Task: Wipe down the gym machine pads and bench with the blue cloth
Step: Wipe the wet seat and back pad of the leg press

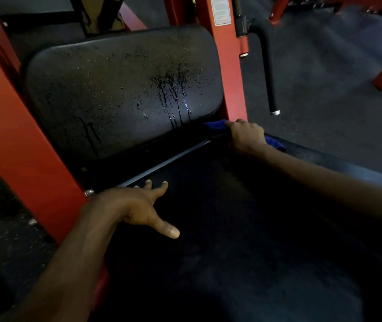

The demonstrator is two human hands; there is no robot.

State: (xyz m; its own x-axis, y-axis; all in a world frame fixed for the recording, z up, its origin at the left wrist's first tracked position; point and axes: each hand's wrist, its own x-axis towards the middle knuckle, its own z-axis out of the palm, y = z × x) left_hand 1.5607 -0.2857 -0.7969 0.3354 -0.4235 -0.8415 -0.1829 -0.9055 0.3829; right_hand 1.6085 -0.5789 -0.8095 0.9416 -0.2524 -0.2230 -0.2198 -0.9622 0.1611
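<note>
The left hand (136, 205) lies palm-down and open on the near-left part of the bench seat (231, 228), fingers spread toward the seat's far edge, thumb pointing right; it grips nothing. The right hand (246, 135) sits at the far-right corner of the seat, fingers curled closed around the blue cloth (216, 125). One end of the cloth projects left of the knuckles into the gap between the seat and the back pad (120, 89); another fold shows at the right of the wrist, on the seat's right edge. The seat surface is dark and largely featureless in low light. The back pad stands tilted behind the seat, speckled with droplets, with several liquid runs trailing down its centre-right area and a fainter run at lower left. A red frame (22, 147) flanks the pad on both sides and carries white labels whose text is unreadable. A black padded handle (267, 66) hangs to the right of the frame upright. Beyond lies dark gym flooring (324, 77), with further red machine legs cut off at the upper right edge. The object behind the pad's top is too obscured to identify.
</note>
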